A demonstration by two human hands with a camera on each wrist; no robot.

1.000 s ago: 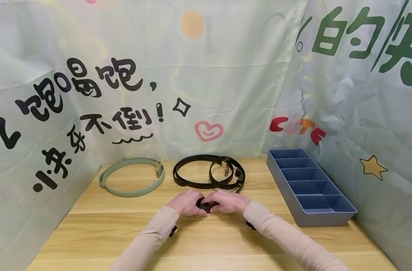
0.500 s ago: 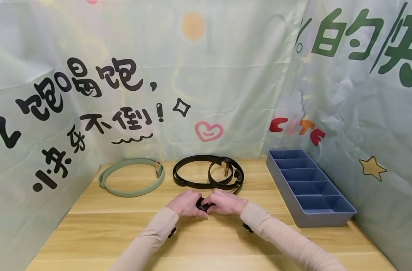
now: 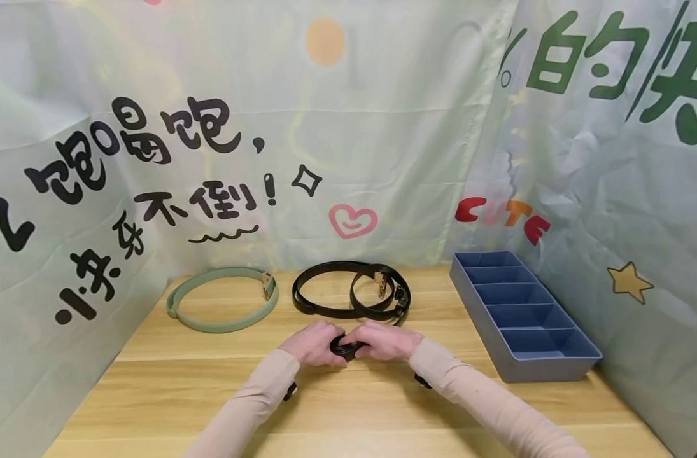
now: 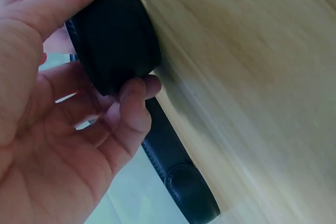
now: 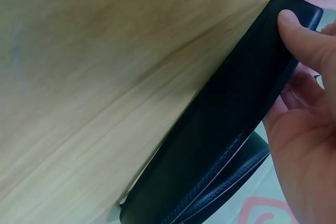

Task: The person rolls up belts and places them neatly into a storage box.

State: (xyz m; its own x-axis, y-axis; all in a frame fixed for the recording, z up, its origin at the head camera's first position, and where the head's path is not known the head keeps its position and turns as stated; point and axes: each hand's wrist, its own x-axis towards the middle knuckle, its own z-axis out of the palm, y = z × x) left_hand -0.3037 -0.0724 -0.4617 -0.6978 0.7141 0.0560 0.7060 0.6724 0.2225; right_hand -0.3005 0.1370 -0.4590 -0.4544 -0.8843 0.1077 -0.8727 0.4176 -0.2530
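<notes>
In the head view a black belt is partly wound into a tight coil (image 3: pixel 341 350) at the middle of the table. My left hand (image 3: pixel 312 343) grips the coil from the left, thumb and fingers wrapped about it; its smooth outer turn (image 4: pixel 118 35) fills the grasp in the left wrist view. From the right, my right hand (image 3: pixel 387 340) pinches the belt's strap (image 5: pixel 220 108) between thumb and fingers, close to the coil. Beyond that hand the strap runs back to a small loop (image 3: pixel 356 304), which overlaps a second, larger black belt (image 3: pixel 303 296) with a gold buckle.
A pale green belt (image 3: pixel 225 328) lies in a ring at the back left. On the right stands a blue-grey box (image 3: pixel 545 371) divided into several compartments. Printed cloth (image 3: pixel 382 159) hangs behind the wooden table (image 3: pixel 348 413) and along both sides.
The small strap loop at the back has slid slightly left, towards the larger belt. Both hands keep hold of the coil and strap, with only small finger shifts.
</notes>
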